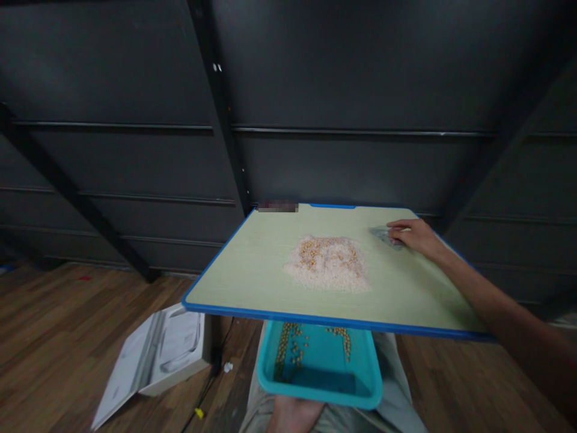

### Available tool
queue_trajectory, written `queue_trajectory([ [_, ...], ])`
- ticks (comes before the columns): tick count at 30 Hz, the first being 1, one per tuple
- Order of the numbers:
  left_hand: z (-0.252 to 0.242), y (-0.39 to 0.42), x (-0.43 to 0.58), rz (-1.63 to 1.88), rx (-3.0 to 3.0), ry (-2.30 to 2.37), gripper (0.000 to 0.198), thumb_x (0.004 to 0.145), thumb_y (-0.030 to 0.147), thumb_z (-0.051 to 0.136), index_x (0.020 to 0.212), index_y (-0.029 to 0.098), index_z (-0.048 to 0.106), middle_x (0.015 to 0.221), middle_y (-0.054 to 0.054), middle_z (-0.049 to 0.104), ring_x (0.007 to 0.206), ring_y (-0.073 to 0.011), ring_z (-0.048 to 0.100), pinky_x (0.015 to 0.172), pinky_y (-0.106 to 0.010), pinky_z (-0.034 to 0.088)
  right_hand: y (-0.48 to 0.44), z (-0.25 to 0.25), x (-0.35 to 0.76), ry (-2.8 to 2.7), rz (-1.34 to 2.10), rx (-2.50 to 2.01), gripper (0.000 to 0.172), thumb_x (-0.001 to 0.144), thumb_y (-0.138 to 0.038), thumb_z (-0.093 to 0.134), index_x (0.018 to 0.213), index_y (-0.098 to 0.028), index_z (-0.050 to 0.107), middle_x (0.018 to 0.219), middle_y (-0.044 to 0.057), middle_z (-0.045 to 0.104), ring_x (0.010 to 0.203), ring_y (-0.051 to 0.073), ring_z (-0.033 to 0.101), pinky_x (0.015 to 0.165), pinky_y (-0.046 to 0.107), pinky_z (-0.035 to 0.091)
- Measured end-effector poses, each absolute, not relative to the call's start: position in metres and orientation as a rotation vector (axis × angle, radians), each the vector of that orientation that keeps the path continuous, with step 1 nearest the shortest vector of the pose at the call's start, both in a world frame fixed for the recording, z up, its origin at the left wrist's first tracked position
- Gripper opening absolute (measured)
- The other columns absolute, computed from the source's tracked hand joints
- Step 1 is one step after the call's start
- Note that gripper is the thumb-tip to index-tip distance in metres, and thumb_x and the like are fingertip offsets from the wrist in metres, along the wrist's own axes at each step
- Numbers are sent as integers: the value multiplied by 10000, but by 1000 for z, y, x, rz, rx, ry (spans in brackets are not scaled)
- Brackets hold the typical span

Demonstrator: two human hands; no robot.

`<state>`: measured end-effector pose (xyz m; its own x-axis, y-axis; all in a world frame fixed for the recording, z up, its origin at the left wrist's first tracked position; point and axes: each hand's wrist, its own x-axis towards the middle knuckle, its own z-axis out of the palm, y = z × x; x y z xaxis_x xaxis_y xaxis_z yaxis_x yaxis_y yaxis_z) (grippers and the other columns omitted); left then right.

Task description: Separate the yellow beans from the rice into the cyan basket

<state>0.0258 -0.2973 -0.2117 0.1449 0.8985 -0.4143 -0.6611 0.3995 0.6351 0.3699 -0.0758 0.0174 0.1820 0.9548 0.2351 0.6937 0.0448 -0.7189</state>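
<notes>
My left hand (295,414) holds a turquoise plastic tray (322,392) over my lap from its near side; the fingers are hidden beneath it. Yellowish round beans, looking like soybeans (283,349), lie mostly along the tray's left side and in its upper right. Above it is a pale green table top (243,270) with a blue rim. A heap of white rice-like grains (331,276) mixed with similar beans (311,249) covers its middle. To the right of the heap, my right hand (412,234) is closed on a blurred, greyish, see-through piece (381,233), its kind unclear.
An opened white box (180,367) with papers inside stands on the wooden floor at left. Beside it runs a black cable (207,385) with a yellow tag. Behind the table rises a dark panelled wall (351,168). A blurred-out dark item (277,207) sits at the table's far left edge.
</notes>
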Motion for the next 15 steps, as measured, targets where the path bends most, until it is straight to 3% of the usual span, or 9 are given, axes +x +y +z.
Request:
queue_trajectory([
  [9, -217, -286, 31, 1103, 244, 899, 584, 565, 397, 665, 1148, 438, 654, 1361, 93, 629, 1432, -325, 352, 1095, -499, 392, -72, 14, 330, -1604, 687, -1529, 247, 665, -113, 680, 905, -112, 738, 657, 44, 708, 520, 150, 647, 498, 229, 524],
  [15, -209, -288, 29, 1066, 330, 959, 620, 525, 375, 680, 1139, 453, 658, 1388, 111, 603, 1433, -344, 347, 1093, -504, 394, -84, 8, 311, -1596, 735, -1420, 269, 684, -128, 675, 950, -119, 706, 687, 40, 693, 534, 138, 652, 526, 230, 544],
])
